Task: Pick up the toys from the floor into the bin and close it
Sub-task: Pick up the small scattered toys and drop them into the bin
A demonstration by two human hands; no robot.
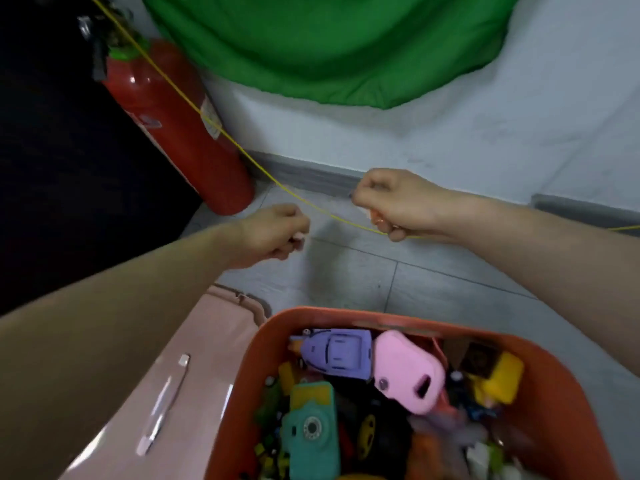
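Nearest to me, bottom R, the orange bin (561,382) is sitting open and packed w/ toys: a purple car (337,355) at the far side, a pink phone-shaped toy (407,372) just beside it, a teal toy camera (311,424) closer in, a yellow block (498,379) toward the R wall. Its pink lid (145,386) is lying off the bin, touching its L side, clear handle facing up.

Beyond the bin, over the grey tile floor (433,282), I'm holding both arms out. My left hand (277,235) is curling into a fist, fingertips pinching smth small and pale; can't tell what it is. My right hand (398,204) is also curling tight, w/ smth orange (377,218) showing under the fingers. A thin yellow cord (194,109) is running from upper L down to my R fist and out past the wrist; can't tell if I'm gripping it or it's just passing behind.

Further back, a red extinguisher (173,133) is leaning at the wall corner, dark area to its L. Farthest, green fabric (329,43) is hanging against the white wall.
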